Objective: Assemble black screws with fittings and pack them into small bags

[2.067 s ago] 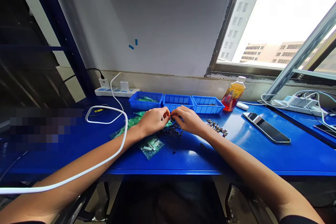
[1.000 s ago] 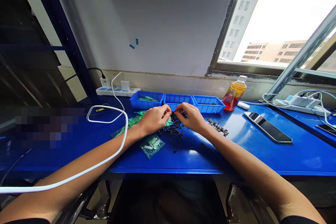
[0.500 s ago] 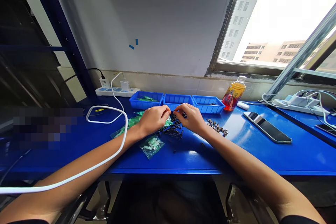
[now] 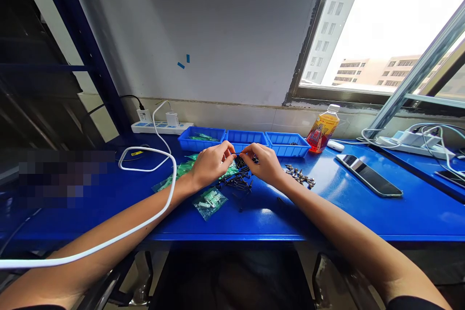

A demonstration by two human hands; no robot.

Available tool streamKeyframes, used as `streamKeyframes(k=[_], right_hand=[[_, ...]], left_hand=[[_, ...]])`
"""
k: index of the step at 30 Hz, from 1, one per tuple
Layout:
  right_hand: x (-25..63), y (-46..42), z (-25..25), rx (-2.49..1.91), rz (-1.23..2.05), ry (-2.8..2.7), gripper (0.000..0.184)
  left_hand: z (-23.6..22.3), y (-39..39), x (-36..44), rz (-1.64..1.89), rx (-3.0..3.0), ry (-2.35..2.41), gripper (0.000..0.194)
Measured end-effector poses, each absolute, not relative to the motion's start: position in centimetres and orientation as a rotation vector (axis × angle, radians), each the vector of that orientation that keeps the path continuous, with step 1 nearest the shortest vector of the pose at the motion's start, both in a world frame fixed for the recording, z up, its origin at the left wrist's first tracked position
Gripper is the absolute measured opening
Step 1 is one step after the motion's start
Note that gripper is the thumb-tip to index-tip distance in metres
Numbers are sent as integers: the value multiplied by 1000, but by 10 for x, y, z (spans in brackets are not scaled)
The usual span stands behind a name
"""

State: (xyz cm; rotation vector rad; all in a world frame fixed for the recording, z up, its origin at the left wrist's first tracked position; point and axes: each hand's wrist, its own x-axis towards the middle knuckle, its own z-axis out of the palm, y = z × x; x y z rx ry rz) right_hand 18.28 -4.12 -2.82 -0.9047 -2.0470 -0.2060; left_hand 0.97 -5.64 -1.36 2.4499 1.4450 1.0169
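Over the middle of the blue table, my left hand (image 4: 213,162) and my right hand (image 4: 264,161) meet at the fingertips. Between them is a thin black screw (image 4: 238,154), each hand pinching an end with thumb and forefinger. A pile of black screws (image 4: 240,183) lies just below, partly hidden by the hands. Small silvery metal parts (image 4: 301,177) are scattered right of my right wrist. Green-tinted plastic packets (image 4: 183,168) spread under and beside my left hand. A clear bag with pale plugs (image 4: 209,202) rests nearer the table edge.
Three blue bins, left (image 4: 201,144), middle (image 4: 247,140) and right (image 4: 288,150), stand along the back. A drink bottle (image 4: 323,130) and a phone (image 4: 368,175) are on the right. A white cable (image 4: 145,225) crosses over my left forearm.
The fingers of my left hand have lifted and straightened slightly around the screw. My right hand stays almost where it was, and the view has shifted a little.
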Motion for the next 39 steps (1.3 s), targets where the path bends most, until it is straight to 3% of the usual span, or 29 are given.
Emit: streamKeyframes(k=[23, 39], right_hand=[[184, -42, -28, -776, -313, -2067, 12], [183, -44, -27, -742, -367, -2008, 10]], left_hand=[[-11, -60, 10, 947, 2465, 1518, 29], [-14, -57, 10, 1142, 2423, 1385, 18]])
